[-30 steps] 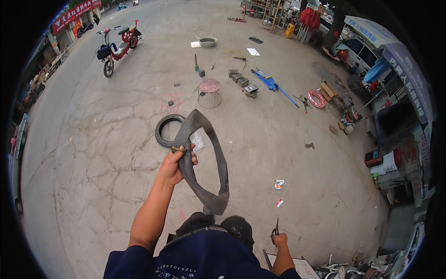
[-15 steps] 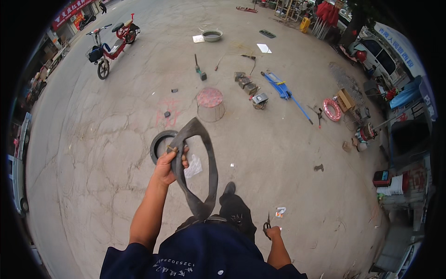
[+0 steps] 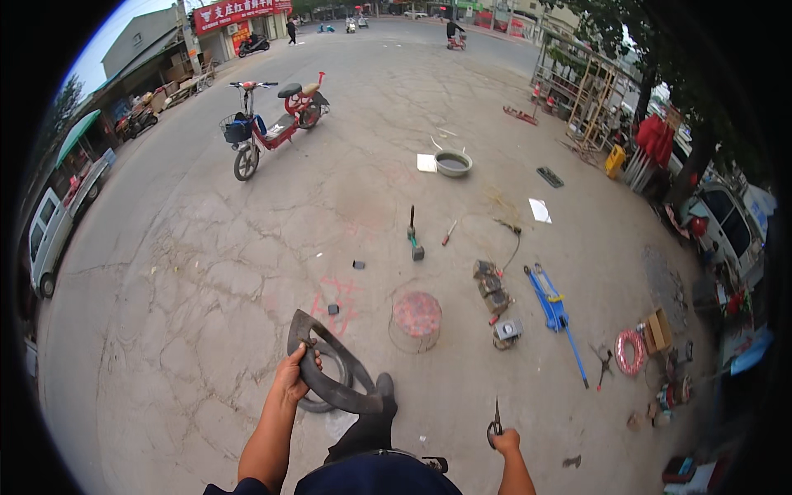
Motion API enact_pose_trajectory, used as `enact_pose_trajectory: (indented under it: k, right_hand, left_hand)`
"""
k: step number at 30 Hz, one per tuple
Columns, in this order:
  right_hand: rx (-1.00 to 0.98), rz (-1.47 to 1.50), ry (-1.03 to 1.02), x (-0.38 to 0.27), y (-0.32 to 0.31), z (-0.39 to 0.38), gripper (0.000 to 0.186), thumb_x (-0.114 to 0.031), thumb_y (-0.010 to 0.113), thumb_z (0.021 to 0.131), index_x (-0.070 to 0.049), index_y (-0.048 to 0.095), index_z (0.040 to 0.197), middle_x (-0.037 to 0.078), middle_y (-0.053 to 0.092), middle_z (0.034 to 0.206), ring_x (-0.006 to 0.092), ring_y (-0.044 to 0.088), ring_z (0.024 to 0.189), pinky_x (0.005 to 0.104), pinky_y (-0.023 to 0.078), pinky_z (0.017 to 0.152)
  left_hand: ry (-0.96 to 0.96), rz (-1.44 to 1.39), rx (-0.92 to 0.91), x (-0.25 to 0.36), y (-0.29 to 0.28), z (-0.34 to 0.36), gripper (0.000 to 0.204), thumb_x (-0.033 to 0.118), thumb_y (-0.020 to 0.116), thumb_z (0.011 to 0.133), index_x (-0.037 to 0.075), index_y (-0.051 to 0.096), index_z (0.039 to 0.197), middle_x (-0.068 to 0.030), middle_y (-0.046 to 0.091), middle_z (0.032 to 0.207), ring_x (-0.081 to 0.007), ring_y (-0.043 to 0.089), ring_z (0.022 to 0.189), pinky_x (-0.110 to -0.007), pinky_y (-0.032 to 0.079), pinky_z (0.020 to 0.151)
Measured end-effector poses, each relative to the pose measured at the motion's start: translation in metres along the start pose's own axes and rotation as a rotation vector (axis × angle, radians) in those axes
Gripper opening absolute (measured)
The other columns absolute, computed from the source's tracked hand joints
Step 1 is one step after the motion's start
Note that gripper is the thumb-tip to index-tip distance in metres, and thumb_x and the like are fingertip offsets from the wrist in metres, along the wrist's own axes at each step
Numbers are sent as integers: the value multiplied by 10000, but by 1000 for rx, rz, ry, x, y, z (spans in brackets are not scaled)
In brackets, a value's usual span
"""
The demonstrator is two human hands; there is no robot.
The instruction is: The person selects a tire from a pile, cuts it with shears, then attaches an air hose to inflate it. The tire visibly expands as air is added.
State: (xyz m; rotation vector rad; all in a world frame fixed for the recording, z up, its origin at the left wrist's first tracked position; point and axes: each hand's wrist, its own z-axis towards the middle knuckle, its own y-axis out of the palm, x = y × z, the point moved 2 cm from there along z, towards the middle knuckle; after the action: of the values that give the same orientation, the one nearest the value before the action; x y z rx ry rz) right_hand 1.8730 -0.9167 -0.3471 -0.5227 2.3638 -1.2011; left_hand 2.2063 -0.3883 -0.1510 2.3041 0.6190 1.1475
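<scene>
Head view: basin (image 3: 453, 172) holds liquid (image 3: 452, 162); left hand (image 3: 290, 377) grips tube (image 3: 332, 390).

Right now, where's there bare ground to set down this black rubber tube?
A wide, mostly bare patch is the cracked pavement between your left hand and the red scooter; a smaller one lies between the round stool and the scissors. It's crowded right of the stool: dark blocks, blue jack, pink ring.

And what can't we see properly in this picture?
In the head view:
Tire: partly hidden behind the rubber loop in the left hand.
Right hand: exact finger placement on the scissors, too small.
Dark shirt: cut off by the lower edge.
Distant rider: details too small.
</scene>
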Motion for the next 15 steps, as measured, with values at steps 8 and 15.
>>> enact_pose_trajectory:
  k: [8,15]
  right_hand:
    - [-99,25,270,-44,17,67,406,-339,790,673,56,740,755,226,722,743,364,735,737,439,574,694]
    - [-322,37,339,-99,-24,156,502,-414,800,682,66,742,818,254,729,821,381,733,793,439,572,713]
  left_hand:
    - [28,9,-24,73,118,209,273,262,545,1058,75,593,1250,-108,682,962,-216,652,814,-393,573,750]
    - [112,171,-68,107,212,350,339,254,611,1029,37,582,1287,-104,710,1072,-168,648,777,-303,559,697]
